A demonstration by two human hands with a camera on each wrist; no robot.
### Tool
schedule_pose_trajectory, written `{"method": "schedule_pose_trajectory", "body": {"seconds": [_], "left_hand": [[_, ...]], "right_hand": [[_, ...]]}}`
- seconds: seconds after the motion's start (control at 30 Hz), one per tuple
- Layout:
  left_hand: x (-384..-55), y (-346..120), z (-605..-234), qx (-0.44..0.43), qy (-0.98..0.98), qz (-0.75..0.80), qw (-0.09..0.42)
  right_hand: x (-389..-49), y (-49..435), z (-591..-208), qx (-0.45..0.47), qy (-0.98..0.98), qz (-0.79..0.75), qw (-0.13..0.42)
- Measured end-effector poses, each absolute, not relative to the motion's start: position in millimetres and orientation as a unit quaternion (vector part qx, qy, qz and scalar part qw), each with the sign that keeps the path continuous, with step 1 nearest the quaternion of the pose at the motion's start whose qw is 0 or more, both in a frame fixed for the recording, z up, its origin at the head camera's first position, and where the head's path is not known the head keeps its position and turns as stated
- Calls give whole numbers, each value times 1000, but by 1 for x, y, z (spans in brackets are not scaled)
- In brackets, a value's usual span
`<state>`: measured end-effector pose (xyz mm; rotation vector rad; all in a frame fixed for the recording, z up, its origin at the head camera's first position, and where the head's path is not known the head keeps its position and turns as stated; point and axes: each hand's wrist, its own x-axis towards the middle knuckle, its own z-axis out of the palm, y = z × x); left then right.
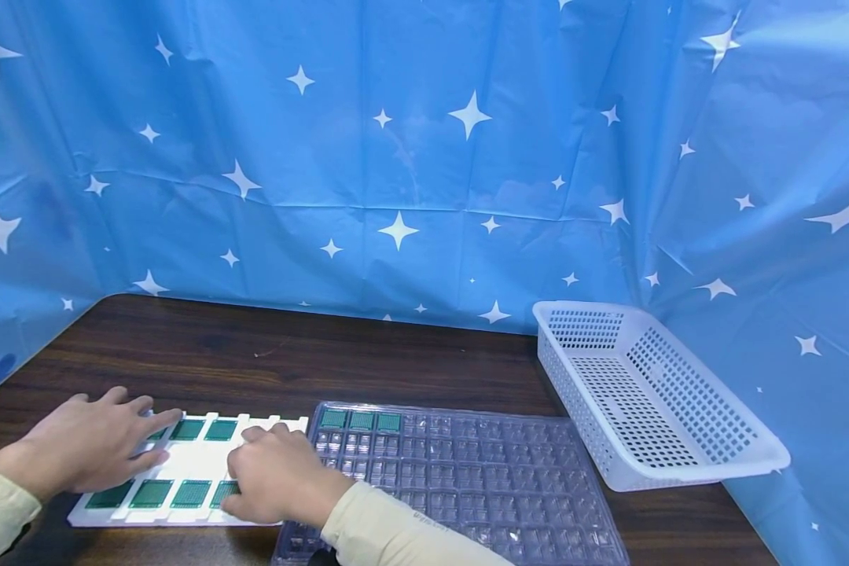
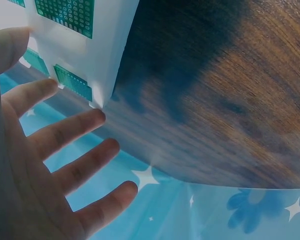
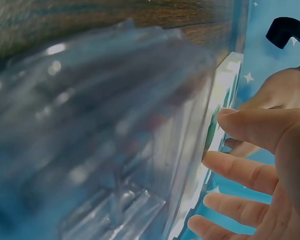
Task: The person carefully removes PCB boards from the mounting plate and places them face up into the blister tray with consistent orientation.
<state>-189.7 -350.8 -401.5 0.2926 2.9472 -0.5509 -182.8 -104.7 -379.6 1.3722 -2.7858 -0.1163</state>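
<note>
A white slotted tray (image 1: pixel 198 460) lies at the left of the table, bearing two rows of small green square circuit boards (image 1: pixel 190 494). Over its left end my left hand (image 1: pixel 102 440) is spread, fingers extended, its thumb over the tray's white middle. My right hand (image 1: pixel 283 475) is at the tray's right end. Its thumb and index fingertips (image 3: pixel 225 114) stand at opposite edges of one green circuit board (image 3: pixel 213 128), pinching it at its slot. Beside the tray, partly under the right forearm, a clear plastic compartment tray (image 1: pixel 467 472) has three green boards in its top-left pockets.
A white perforated basket (image 1: pixel 658 393) stands at the right, just beyond the clear tray. Dark wood tabletop (image 1: pixel 255 346) extends behind the trays. A blue curtain with white stars (image 1: pixel 396 157) hangs along the back and sides.
</note>
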Motion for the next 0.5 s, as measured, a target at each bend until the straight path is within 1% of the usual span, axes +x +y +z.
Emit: {"method": "schedule_pose_trajectory", "body": {"seconds": [0.27, 0.5], "left_hand": [[-190, -349, -400, 90, 976, -181, 76], [-190, -349, -399, 87, 977, -182, 76]], "right_hand": [[-183, -106, -380, 448, -893, -39, 12], [-181, -106, -380, 442, -896, -40, 13]]}}
